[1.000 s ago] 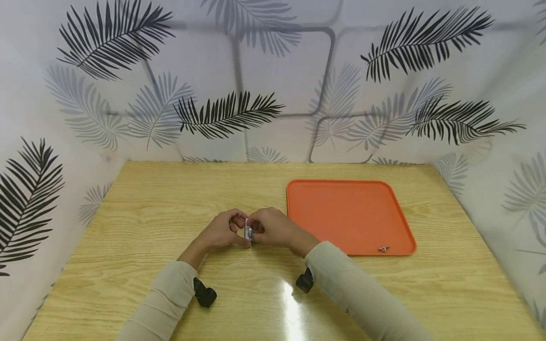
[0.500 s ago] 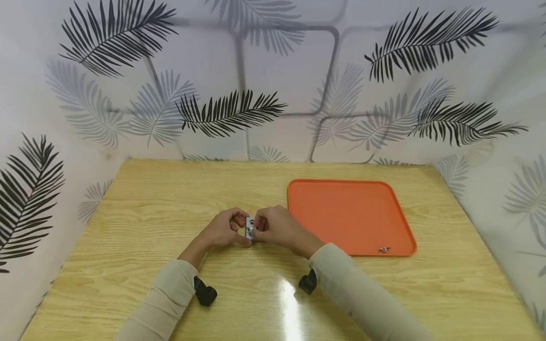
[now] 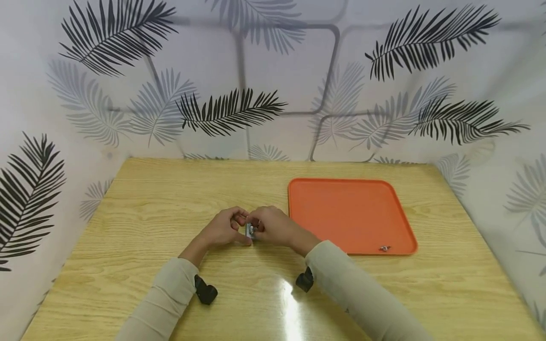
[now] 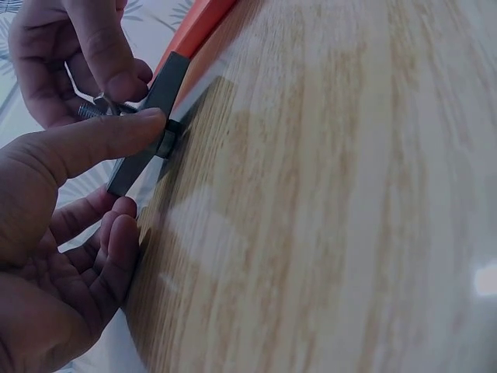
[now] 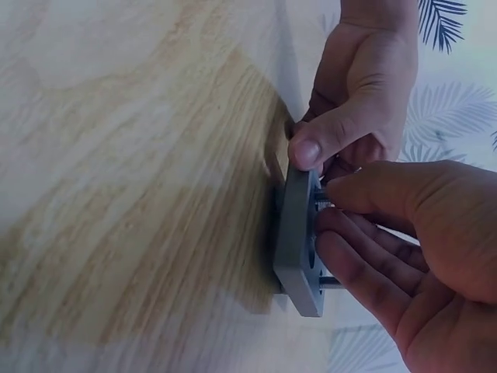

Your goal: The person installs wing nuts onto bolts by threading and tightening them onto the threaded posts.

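A small grey metal plate (image 5: 293,233) with holes is tilted just above the table in the right wrist view, bolts passing through it. My left hand (image 3: 223,228) grips it by its edges, thumb on the near side and fingers on the far side. Over the plate, my right hand (image 3: 275,226) pinches a small metal wing nut (image 4: 103,102) on a bolt, whose threaded end (image 4: 88,111) pokes out beside the fingertips. A bolt head (image 4: 166,144) shows on the plate's underside in the left wrist view. The right fingers cover part of the plate.
To the right of the hands lies an orange tray (image 3: 341,213) on the wooden table (image 3: 170,189). Near its front right corner sits a small metal piece (image 3: 385,248) shaped like a wing nut. A leaf-patterned backdrop (image 3: 281,80) stands behind the table.
My right hand shifted slightly right, baring a hole in the plate, then came back left over it with its fingers turned. The left hand has kept its grip in place.
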### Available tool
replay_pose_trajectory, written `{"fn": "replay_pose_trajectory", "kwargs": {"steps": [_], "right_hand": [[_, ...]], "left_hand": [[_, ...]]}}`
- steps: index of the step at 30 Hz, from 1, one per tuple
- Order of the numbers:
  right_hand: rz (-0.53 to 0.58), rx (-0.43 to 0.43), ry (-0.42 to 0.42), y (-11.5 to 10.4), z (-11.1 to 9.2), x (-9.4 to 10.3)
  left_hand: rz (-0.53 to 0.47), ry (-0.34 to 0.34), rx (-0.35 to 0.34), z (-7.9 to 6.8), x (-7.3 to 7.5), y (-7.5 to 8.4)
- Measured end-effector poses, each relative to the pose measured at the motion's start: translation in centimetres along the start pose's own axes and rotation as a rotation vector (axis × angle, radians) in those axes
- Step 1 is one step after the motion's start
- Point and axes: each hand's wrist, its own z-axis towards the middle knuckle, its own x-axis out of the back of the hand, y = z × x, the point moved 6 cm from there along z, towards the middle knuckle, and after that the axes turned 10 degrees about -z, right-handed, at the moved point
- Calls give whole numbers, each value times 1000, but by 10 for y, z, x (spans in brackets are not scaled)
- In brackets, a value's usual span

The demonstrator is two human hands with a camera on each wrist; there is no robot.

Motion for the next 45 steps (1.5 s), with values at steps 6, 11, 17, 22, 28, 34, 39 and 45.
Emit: {"fn": "replay_pose_trajectory", "kwargs": {"steps": [6, 11, 17, 22, 28, 34, 39, 45], "right_hand": [[-3, -61, 43, 3, -2, 0], [-14, -108, 54, 3, -5, 1], [-32, -130, 9, 2, -8, 2], [-46, -103, 36, 2, -6, 6], [-9, -62, -4, -2, -4, 6], [-7, -79, -19, -4, -4, 5], [2, -117, -3, -3, -5, 4], [-18, -158, 41, 1, -6, 5]], "left_hand": [[-12, 2, -3, -1, 0, 1], [-11, 4, 1, 0, -1, 0], [-17, 27, 24, -1, 2, -2], [-5, 24, 17, -2, 3, -1], [-11, 11, 12, 0, 0, -2], [-11, 15, 19, 1, -2, -3], [-16, 8, 4, 1, -1, -2], [-21, 11, 6, 2, -1, -2]]}}
